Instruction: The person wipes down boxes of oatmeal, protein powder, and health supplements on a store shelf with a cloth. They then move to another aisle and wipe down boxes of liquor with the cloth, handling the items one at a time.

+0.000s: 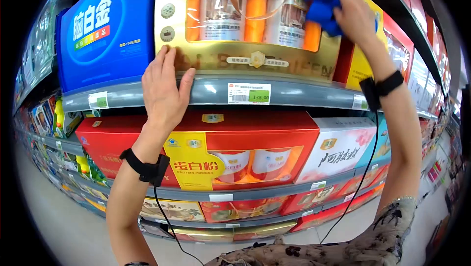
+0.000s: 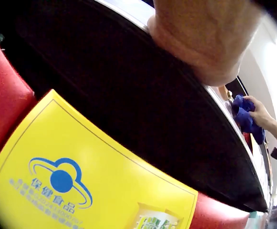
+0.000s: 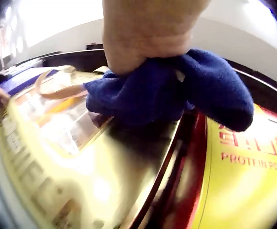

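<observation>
The left hand (image 1: 166, 89) lies with fingers straight, grasping nothing, its fingertips on the lower left corner of the gold gift box (image 1: 250, 50) and its palm over the shelf's front edge, presumably to steady the box. The right hand (image 1: 354, 13) has its fingers closed on a bunched blue cloth (image 1: 321, 1), held at the box's upper right, a grip that suits rubbing. The box stands along the front edge of the upper shelf (image 1: 299, 92), its window facing out, likely for display, between a blue box (image 1: 108, 30) and a yellow-and-red box (image 1: 360, 70). Below and farther off, a red box (image 1: 265, 133) sits on the next shelf. Only the right wrist view shows the narrow gap beside the gold box's right edge; only the left wrist view looks deep into the dark space above the red box.
</observation>
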`<action>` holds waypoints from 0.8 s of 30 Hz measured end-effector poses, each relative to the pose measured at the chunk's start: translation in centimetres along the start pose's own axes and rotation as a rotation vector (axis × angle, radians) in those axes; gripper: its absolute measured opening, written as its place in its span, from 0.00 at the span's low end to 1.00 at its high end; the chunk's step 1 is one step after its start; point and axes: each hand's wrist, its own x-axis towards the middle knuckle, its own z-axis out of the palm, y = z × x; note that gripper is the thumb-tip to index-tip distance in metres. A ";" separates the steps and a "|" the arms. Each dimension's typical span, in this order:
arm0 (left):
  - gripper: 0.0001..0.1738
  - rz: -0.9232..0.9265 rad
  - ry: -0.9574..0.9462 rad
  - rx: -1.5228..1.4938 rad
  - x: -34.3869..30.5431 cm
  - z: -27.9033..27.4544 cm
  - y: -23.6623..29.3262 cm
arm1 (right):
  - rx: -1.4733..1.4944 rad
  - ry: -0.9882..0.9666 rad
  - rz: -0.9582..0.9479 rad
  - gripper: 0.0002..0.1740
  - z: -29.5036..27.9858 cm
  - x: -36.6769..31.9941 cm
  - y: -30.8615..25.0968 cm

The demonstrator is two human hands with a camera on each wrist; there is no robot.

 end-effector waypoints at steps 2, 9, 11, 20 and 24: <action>0.30 -0.003 0.001 0.023 -0.1 0.0 -0.1 | -0.034 0.057 0.148 0.20 -2.3 2.1 -0.5; 0.31 0.038 0.032 0.020 -0.4 0.2 -0.5 | 0.101 -0.201 0.279 0.31 0.5 -3.7 -3.1; 0.31 0.055 0.055 0.027 -0.4 0.3 -0.5 | 0.204 -0.255 0.174 0.29 -1.7 -6.3 -6.4; 0.31 0.017 0.019 0.025 -0.4 0.3 -0.4 | 0.988 -0.467 -0.004 0.24 -10.7 -9.7 -14.0; 0.30 0.042 0.056 -0.039 -1.2 -0.9 0.1 | 1.846 -1.221 -0.179 0.29 -13.2 -15.9 -18.8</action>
